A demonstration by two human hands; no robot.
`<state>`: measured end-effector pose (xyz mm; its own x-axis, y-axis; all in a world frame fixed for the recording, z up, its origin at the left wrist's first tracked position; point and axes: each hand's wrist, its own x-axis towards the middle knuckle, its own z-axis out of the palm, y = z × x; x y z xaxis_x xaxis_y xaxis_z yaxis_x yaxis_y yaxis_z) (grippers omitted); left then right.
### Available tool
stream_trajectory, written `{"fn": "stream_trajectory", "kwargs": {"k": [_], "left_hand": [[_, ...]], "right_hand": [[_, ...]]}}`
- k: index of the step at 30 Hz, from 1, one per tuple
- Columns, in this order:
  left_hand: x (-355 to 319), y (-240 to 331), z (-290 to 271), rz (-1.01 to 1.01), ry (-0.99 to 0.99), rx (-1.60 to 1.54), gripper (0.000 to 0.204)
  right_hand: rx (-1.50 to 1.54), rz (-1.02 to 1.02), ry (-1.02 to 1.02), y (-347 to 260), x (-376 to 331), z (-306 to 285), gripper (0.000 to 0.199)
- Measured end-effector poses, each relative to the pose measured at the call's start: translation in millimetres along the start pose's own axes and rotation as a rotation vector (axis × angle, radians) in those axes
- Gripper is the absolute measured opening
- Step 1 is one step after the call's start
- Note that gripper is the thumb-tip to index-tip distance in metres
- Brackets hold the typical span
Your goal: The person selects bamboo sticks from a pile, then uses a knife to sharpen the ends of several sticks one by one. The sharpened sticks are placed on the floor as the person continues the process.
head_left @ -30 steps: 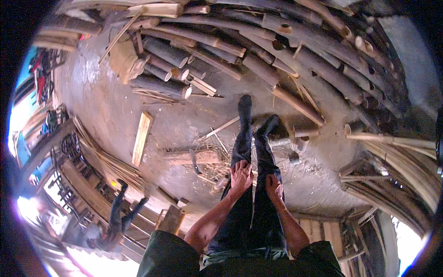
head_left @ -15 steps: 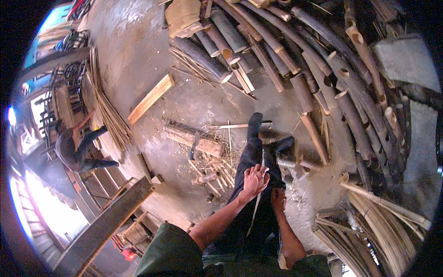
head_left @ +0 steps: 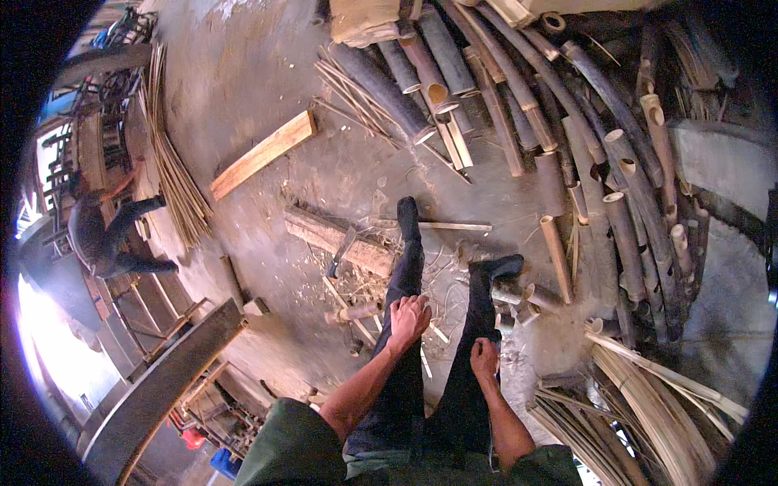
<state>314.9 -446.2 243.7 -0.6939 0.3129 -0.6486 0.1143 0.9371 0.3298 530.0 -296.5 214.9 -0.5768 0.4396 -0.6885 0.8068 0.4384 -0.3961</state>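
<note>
My left hand (head_left: 410, 318) is curled over my left knee with its fingers bent together; what it holds, if anything, is hidden. My right hand (head_left: 485, 357) is closed in a fist by my right thigh, and its contents cannot be made out. Below and between my legs runs a thin pale strip (head_left: 425, 364), apparently apart from both hands. Ahead and left of my left knee, a cleaver-like blade (head_left: 345, 249) rests across a squared wooden block (head_left: 312, 231). Beside the block lies a short bamboo piece (head_left: 361, 311) among shavings and split strips.
Dark bamboo poles (head_left: 616, 219) are piled at the far right. A plank (head_left: 263, 154) lies on the floor, left of it a bundle of thin strips (head_left: 166, 162). Split bamboo slats (head_left: 648, 389) stand near right. Another person (head_left: 101, 235) sits at far left beyond a beam (head_left: 162, 389).
My legs have spread apart, opening a gap over the floor. My hands have separated, the left moving left with its knee. The strip seen at my left hand no longer shows there.
</note>
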Motion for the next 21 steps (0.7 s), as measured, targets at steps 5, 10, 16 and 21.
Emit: {"fn": "stream_trajectory", "kwargs": {"k": [5, 10, 16, 21], "left_hand": [[12.4, -22.6, -21.9, -0.051, 0.036, -0.127, 0.021], [27.4, -43.0, -48.6, -0.075, 0.037, -0.231, 0.022], [48.4, -67.5, -78.7, -0.096, 0.079, -0.502, 0.024], [53.7, -94.5, -94.0, -0.070, 0.158, -0.651, 0.028]], "right_hand": [[-0.165, -0.031, -0.045, -42.3, 5.4, 5.2, 0.018], [-0.263, -0.043, -0.056, -75.6, 12.4, 11.7, 0.017], [-0.346, 0.004, -0.110, -127.1, 33.6, 16.3, 0.018], [0.078, 0.055, -0.196, -239.2, 77.0, 7.1, 0.020]]}}
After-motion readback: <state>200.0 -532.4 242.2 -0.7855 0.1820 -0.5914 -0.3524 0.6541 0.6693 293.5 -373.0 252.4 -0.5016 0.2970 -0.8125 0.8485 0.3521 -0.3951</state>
